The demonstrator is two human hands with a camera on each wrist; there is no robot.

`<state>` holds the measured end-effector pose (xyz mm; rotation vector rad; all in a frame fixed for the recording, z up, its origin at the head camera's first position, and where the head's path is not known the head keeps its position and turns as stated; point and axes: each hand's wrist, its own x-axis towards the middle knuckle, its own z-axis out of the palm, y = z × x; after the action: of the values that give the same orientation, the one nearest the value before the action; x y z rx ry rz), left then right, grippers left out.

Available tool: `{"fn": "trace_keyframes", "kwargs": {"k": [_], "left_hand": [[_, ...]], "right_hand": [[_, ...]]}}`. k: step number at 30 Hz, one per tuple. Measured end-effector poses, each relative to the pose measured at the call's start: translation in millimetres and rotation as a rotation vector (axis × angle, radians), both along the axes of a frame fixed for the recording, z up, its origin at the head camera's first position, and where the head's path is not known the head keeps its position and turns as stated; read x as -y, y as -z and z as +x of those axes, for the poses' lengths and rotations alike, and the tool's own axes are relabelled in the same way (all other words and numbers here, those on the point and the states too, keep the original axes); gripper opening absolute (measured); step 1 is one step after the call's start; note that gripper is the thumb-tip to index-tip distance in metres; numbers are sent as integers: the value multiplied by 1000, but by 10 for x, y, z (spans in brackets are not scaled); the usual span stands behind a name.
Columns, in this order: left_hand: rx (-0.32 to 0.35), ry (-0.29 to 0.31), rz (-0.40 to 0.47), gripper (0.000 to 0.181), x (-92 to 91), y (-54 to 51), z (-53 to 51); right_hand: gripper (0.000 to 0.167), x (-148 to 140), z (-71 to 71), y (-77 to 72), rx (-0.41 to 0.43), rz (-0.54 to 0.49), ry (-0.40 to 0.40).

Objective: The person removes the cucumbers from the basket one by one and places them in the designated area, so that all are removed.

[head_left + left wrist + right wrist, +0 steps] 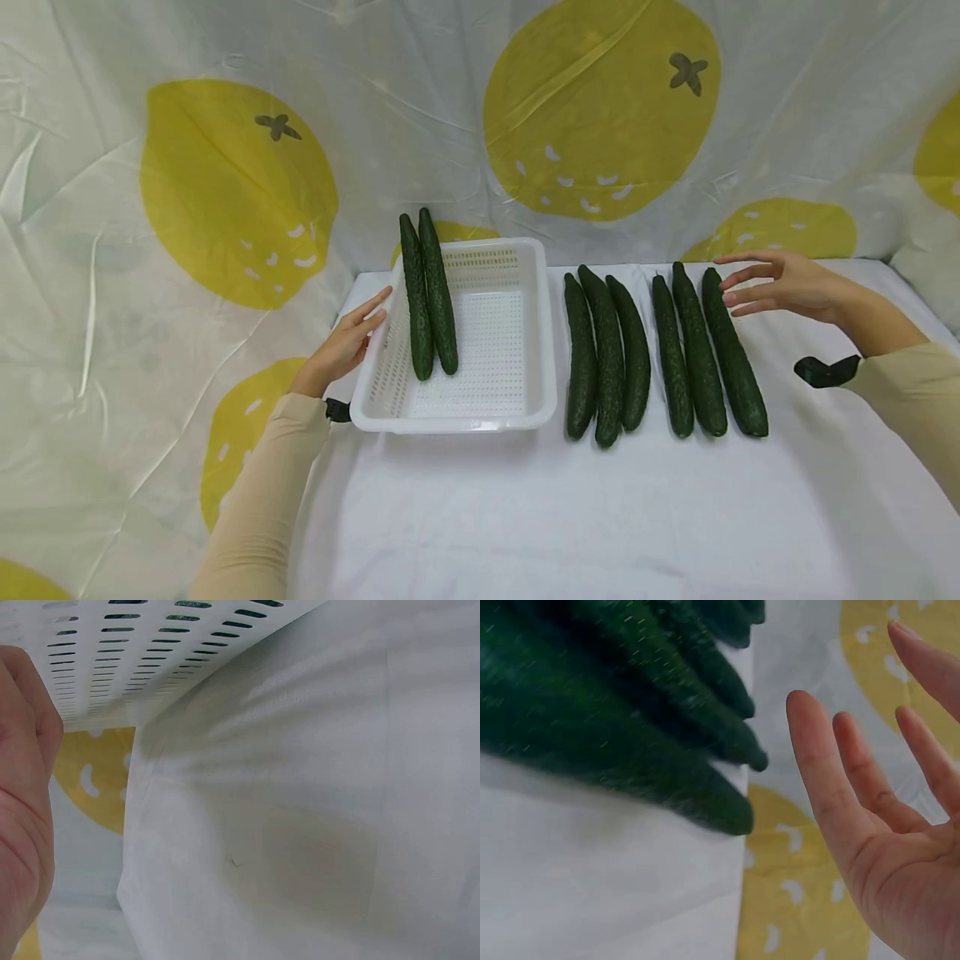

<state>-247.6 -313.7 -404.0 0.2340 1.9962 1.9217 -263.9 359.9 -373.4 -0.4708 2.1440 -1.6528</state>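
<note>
A white perforated basket (491, 333) holds two dark green cucumbers (442, 312) lying side by side, their far ends over its back rim. My left hand (343, 343) rests against the basket's left wall with fingers extended; in the left wrist view part of that hand (24, 780) is beside the slotted wall (142, 660). Near the far end of the rightmost cucumber (735, 354), my right hand (798, 290) hovers, fingers spread and holding nothing. The right wrist view shows this hand (900, 832) apart from the nearest cucumber (630, 750).
Right of the basket, three cucumbers (606, 358) lie in one group, with another group of three farther right. White cloth (480, 508) covers the table. Behind it hangs a pale curtain (420, 108) with yellow lemon prints.
</note>
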Motion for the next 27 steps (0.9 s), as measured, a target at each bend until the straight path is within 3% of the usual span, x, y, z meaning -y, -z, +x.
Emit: {"fn": "trace_keyframes", "kwargs": {"k": [5, 12, 15, 27], "left_hand": [[-12, 16, 4, 57, -3, 3, 3], [16, 7, 7, 57, -107, -187, 91], [20, 3, 4, 58, -112, -203, 100], [9, -19, -8, 56, -24, -26, 26]], "right_hand": [[57, 114, -31, -120, -31, -25, -54], [57, 392, -111, -330, -56, -39, -77], [57, 534, -140, -413, -66, -6, -77], [56, 1138, -250, -590, -48, -11, -114]]}}
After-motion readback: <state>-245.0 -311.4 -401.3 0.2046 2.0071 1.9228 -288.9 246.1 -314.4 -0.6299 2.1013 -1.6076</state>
